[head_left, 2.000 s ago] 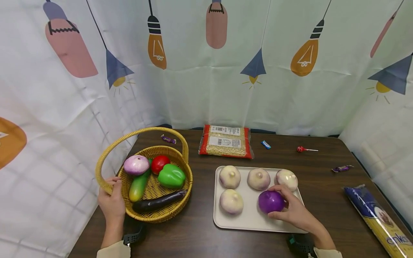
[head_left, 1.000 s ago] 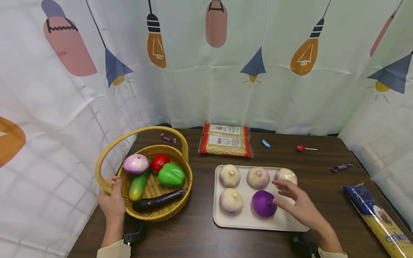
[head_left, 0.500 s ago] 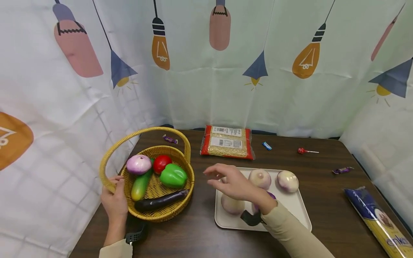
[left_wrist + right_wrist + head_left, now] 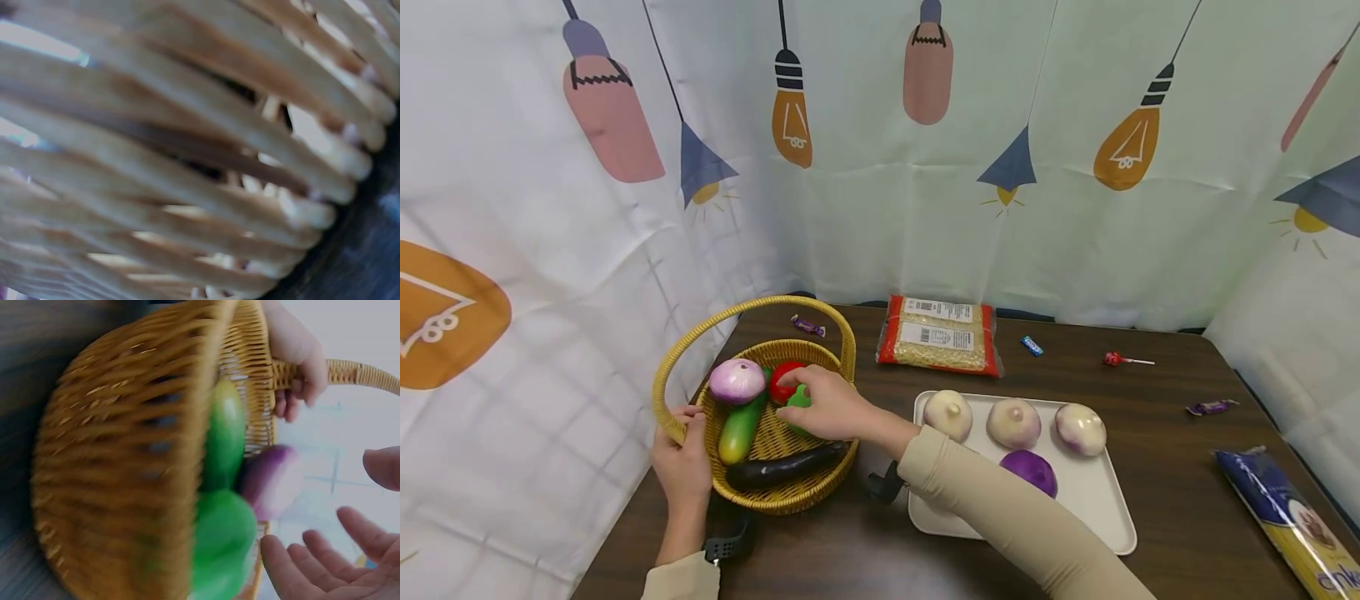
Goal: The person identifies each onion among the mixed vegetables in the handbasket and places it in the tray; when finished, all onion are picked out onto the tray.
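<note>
Right hand (image 4: 820, 407) has crossed over from the tray (image 4: 1105, 517) to the basket (image 4: 775, 496) since the earlier frame, leaving the purple onion (image 4: 1030, 471) on the tray; left hand (image 4: 683, 454) hasn't shifted, fingers wrapped on the basket's near-left rim where the handle meets it. Biggest first, all relative to the basket: dark table (image 4: 1150, 375) under it, tray just to its right with three pale onions (image 4: 1013, 422) in the back row and the purple one in front. Inside the basket: eggplant (image 4: 782, 468) along the near wall, cucumber (image 4: 739, 429) left of centre, pale purple onion (image 4: 737, 380) at far left, green pepper (image 4: 797, 398) mid-right, tomato (image 4: 782, 379) at the back. Right hand sits on the pepper, fingertips near the tomato; head view reads as fingers curling over the pepper, but the right wrist view shows fingers (image 4: 312, 562) spread with a gap to the pepper (image 4: 222, 544), so not clamped yet, call it loose. To do this well, I'd say keep the left hand bracing the rim so the basket doesn't slide, get thumb and fingers on opposite sides of the pepper, lift straight up clear of the handle arch without nudging the tomato.
</note>
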`<state>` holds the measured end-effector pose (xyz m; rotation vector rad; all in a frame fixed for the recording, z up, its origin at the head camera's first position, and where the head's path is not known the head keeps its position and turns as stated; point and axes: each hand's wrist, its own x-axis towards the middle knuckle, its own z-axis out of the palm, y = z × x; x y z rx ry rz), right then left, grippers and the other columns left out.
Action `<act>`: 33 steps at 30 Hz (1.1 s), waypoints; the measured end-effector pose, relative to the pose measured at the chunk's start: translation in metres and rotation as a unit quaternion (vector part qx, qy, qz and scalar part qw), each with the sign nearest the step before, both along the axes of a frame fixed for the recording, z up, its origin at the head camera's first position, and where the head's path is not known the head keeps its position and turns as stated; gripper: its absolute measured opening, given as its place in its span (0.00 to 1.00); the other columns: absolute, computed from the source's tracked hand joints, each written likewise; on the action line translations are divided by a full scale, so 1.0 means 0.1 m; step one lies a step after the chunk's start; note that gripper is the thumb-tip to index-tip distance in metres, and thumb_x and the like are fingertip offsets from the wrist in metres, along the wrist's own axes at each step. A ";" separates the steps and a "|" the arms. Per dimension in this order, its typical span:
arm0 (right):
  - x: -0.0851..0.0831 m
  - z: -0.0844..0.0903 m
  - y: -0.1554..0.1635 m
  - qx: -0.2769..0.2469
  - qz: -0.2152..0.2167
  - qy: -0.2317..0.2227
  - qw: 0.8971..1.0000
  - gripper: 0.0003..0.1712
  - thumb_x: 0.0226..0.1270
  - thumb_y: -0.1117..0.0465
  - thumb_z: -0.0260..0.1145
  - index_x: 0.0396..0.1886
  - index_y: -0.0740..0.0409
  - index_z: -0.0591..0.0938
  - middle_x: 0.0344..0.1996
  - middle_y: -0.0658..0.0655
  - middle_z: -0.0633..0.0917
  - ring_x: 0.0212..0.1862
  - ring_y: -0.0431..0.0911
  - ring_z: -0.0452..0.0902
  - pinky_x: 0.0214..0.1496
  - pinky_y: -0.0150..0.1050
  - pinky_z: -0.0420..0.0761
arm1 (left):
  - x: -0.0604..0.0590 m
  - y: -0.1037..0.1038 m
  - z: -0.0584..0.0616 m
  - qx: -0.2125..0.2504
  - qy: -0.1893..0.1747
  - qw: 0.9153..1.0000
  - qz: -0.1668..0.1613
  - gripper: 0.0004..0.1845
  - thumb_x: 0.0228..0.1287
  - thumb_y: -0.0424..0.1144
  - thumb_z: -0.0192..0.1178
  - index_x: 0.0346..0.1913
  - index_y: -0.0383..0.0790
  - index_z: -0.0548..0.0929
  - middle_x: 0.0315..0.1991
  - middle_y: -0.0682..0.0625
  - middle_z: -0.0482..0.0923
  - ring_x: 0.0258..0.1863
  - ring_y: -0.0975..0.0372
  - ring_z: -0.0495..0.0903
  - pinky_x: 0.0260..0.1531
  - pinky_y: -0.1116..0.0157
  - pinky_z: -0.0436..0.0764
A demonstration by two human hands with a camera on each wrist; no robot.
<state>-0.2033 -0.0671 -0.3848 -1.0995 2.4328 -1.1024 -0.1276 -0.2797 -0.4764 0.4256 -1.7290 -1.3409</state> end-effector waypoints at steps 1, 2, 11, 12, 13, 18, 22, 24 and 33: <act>-0.01 0.01 -0.06 0.004 -0.004 -0.006 1.000 0.26 0.67 0.49 0.65 0.62 0.52 0.76 0.57 0.51 0.78 0.52 0.44 0.75 0.50 0.32 0.75 | 0.00 0.00 0.00 0.001 0.000 1.000 0.001 0.13 0.68 0.33 0.57 0.31 0.24 0.73 0.36 0.58 0.79 0.36 0.67 0.74 0.39 0.70 0.66; -0.01 0.01 -0.12 0.004 -0.010 -0.010 1.000 0.26 0.67 0.48 0.65 0.62 0.52 0.76 0.57 0.51 0.77 0.53 0.44 0.75 0.51 0.32 0.75 | 0.00 0.00 0.01 0.001 -0.001 1.000 0.002 0.13 0.68 0.33 0.57 0.31 0.24 0.73 0.36 0.58 0.79 0.36 0.67 0.73 0.39 0.70 0.65; -0.07 -0.10 -0.60 -0.025 -0.066 0.000 0.997 0.27 0.66 0.47 0.65 0.62 0.52 0.76 0.56 0.51 0.76 0.51 0.42 0.74 0.48 0.31 0.74 | 0.03 -0.02 0.03 -0.007 -0.006 1.000 0.012 0.12 0.66 0.32 0.58 0.30 0.24 0.74 0.36 0.55 0.80 0.38 0.69 0.75 0.41 0.72 0.66; -0.08 -0.12 -0.63 -0.031 -0.079 -0.008 0.996 0.28 0.65 0.47 0.66 0.62 0.52 0.76 0.57 0.51 0.76 0.51 0.43 0.74 0.48 0.31 0.74 | 0.03 -0.01 0.03 -0.011 -0.008 1.000 0.016 0.12 0.66 0.32 0.59 0.30 0.24 0.75 0.36 0.54 0.81 0.38 0.70 0.75 0.40 0.72 0.66; -0.09 -0.13 -0.66 -0.037 -0.091 -0.018 0.995 0.29 0.65 0.47 0.66 0.63 0.52 0.75 0.58 0.52 0.75 0.52 0.43 0.74 0.49 0.33 0.75 | 0.03 -0.01 0.03 -0.015 -0.011 1.000 0.020 0.12 0.66 0.32 0.59 0.30 0.25 0.75 0.37 0.52 0.81 0.38 0.70 0.75 0.40 0.73 0.66; -0.14 -0.19 -0.76 -0.054 -0.142 -0.051 0.987 0.36 0.61 0.45 0.69 0.67 0.52 0.72 0.64 0.53 0.72 0.60 0.45 0.72 0.57 0.36 0.74 | 0.02 0.01 0.02 -0.037 -0.020 0.998 0.040 0.11 0.65 0.34 0.61 0.30 0.28 0.78 0.38 0.48 0.83 0.38 0.73 0.75 0.39 0.74 0.67; -0.19 -0.24 -0.80 -0.062 -0.148 -0.076 0.984 0.39 0.60 0.45 0.70 0.70 0.49 0.70 0.64 0.50 0.73 0.61 0.44 0.72 0.57 0.37 0.74 | 0.01 0.01 0.01 -0.039 -0.019 0.998 0.045 0.10 0.65 0.35 0.62 0.31 0.28 0.79 0.38 0.49 0.83 0.37 0.73 0.75 0.37 0.74 0.67; -0.21 -0.27 -0.81 -0.069 -0.144 -0.086 0.983 0.39 0.60 0.46 0.70 0.70 0.48 0.70 0.64 0.49 0.74 0.61 0.45 0.72 0.57 0.37 0.75 | 0.00 0.01 0.01 -0.039 -0.018 0.998 0.046 0.10 0.65 0.34 0.61 0.31 0.28 0.78 0.38 0.47 0.84 0.37 0.73 0.75 0.37 0.74 0.67; -0.27 -0.36 -0.91 -0.071 -0.067 -0.051 0.994 0.40 0.56 0.50 0.74 0.68 0.51 0.71 0.58 0.51 0.79 0.54 0.40 0.76 0.53 0.31 0.75 | 0.01 0.01 0.02 -0.034 -0.011 0.998 0.042 0.11 0.65 0.34 0.61 0.30 0.27 0.78 0.37 0.50 0.83 0.38 0.72 0.76 0.39 0.74 0.67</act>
